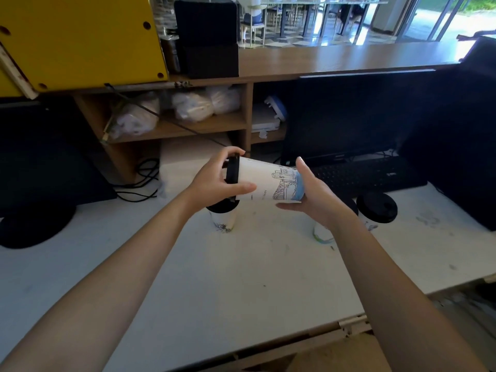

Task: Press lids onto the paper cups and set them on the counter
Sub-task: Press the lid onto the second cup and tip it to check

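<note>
Overhead, the white worktop (241, 277) is carrying three lidded cups; the nearest left one (224, 217) is standing right under the work. Both hands are holding a paper cup (265, 183) sideways in the air above it. Left hand (214, 181) is clamping the black lid (232, 170) against the rim; right hand (311, 191) is cupping the base, fingers loosely spread. Risk: sideways pressure could be crushing the thin wall or seating the lid crooked. Cup is looking white, tapered, with a line-drawn bridge print.
</note>
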Demonstrator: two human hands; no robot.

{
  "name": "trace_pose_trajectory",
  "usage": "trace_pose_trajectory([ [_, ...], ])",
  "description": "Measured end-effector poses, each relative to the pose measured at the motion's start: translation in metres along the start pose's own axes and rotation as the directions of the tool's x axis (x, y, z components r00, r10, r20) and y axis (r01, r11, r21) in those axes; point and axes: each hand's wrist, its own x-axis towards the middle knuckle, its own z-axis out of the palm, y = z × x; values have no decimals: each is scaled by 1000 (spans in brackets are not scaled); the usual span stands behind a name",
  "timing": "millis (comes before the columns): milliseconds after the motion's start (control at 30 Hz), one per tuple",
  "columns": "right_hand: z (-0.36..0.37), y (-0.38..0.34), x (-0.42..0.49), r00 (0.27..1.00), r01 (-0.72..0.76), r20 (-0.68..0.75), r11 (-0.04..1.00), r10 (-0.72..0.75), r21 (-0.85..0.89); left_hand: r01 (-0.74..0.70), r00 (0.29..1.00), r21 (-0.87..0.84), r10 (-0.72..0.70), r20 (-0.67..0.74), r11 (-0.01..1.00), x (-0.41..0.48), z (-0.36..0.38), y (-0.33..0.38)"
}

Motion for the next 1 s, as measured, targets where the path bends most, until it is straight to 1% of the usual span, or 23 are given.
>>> trace_pose_trajectory([
  [33, 1, -2, -1, 1000, -27, 2, 996, 27, -81, -38, 999, 35, 39, -23, 999, -1, 2, -1],
  [67, 1, -4, -1, 1000, -24, 15, 991, 26, -133, -66, 997, 46, 68, -39, 997, -3, 5, -2],
  [100, 1, -5, -2, 1000, 5, 23, 991, -2, -137, -79, 996, 26, 80, -42, 997, -4, 6, -4],
  [167, -1, -4, -3, 997, 77, 25, 995, -75, -70, -54, 998, -91, 56, 10, 994, -6, 5, -10],
  [233, -2, -1, -3, 990, 141, 30, 986, -138, -89, 42, 995, -207, -23, 92, 977, -5, 2, -16],
  [267, -3, 0, -3, 988, 155, 41, 981, -152, -113, 114, 988, -235, -86, 127, 965, -3, 0, -18],
  [333, -3, 3, -4, 985, 167, 63, 976, -159, -139, 238, 963, -256, -193, 188, 937, -1, -3, -20],
  [400, -4, 3, -5, 983, 170, 87, 979, -161, -111, 276, 948, -251, -220, 231, 928, 0, -4, -18],
  [467, -6, 5, -3, 983, 155, 106, 988, -153, -18, 240, 959, -197, -201, 199, 951, 0, -4, -17],
  [533, -6, 8, 1, 983, 132, 106, 980, -149, 152, 156, 986, -96, -148, 78, 983, 1, -1, -14],
  [600, -2, 10, 2, 982, 127, 90, 926, -169, 356, 40, 997, 8, -39, -59, 999, 1, 7, -14],
  [667, 4, 10, 1, 986, 109, 56, 850, -160, 515, -47, 989, 16, 48, -140, 999, 0, 20, -16],
  [733, 10, 8, 0, 989, 91, 36, 792, -141, 604, -65, 983, -43, 56, -177, 997, -2, 30, -20],
  [800, 14, 2, 2, 990, 103, 11, 780, -139, 617, -49, 984, -106, 30, -176, 993, -3, 36, -24],
  [867, 18, -7, 4, 988, 147, -41, 805, -151, 575, -17, 989, -134, -4, -150, 991, -2, 35, -24],
  [933, 21, -18, 7, 979, 200, -81, 845, -184, 496, 1, 992, -92, -13, -125, 996, 1, 30, -26],
  [1000, 24, -30, 7, 967, 255, -99, 888, -235, 382, 11, 994, -71, -19, -105, 997, 6, 26, -28],
])
